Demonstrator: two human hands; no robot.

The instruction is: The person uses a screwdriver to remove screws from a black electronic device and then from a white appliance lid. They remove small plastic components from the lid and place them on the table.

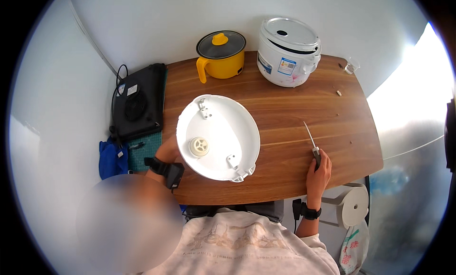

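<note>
A round white rice cooker lid (223, 132) faces me with its hollow inner side, tilted over the table's near left part. Inside it are a cream round vent piece (199, 147) and small white brackets with screw holes. My left hand (168, 150) reaches behind the lid's left edge and holds it up; its fingers are hidden behind the lid. Further right, my right hand (320, 169) is closed round the grey handle of a screwdriver (315, 150). The screwdriver's thin shaft points away and slightly left over the wooden table, apart from the lid.
On the wooden table (285, 113), a yellow pot (225, 66) with a dark lid and a white rice cooker (282, 68) stand at the back. A small clear cup (351, 66) is at the back right. Left lies a black appliance (137, 104) on a green mat (140, 156); a stool (354, 206) stands right.
</note>
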